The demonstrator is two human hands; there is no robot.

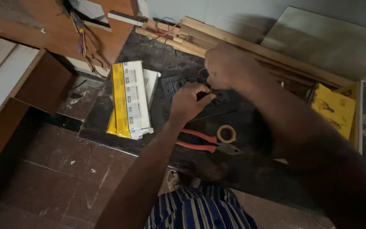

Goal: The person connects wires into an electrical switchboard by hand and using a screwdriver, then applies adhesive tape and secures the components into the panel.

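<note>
A: What are the hands on?

B: A black plate with a grid pattern [178, 85], lying flat on the dark slab [149, 55] near its far edge. Both hands meet over the middle of it.

A: How are the fingers set?

B: The left hand [188, 101] has its fingers curled in, thumb and forefinger pressed together on something small and dark at the plate. I cannot tell what the piece is. The right hand [225, 65] is just above it, knuckles up, fingers bent down toward the same spot; whether they pinch anything is hidden. A thin red wire [203, 69] shows at the right hand's edge.

A: What lies near?

B: Just in front of the plate, toward the person, pliers with red handles [200, 142] lie flat on the slab, and a small roll of tape [226, 133] sits touching or just beside the jaws. To the left of the plate is a long yellow and white box [130, 99] on top of other packs.

A: Farther out?

B: Wooden strips [234, 40] run along the back of the slab. A yellow box [334, 108] sits at the right. A bundle of coloured wires [82, 42] hangs at the upper left, over brown boards. A striped shirt [200, 210] shows at the bottom.
</note>
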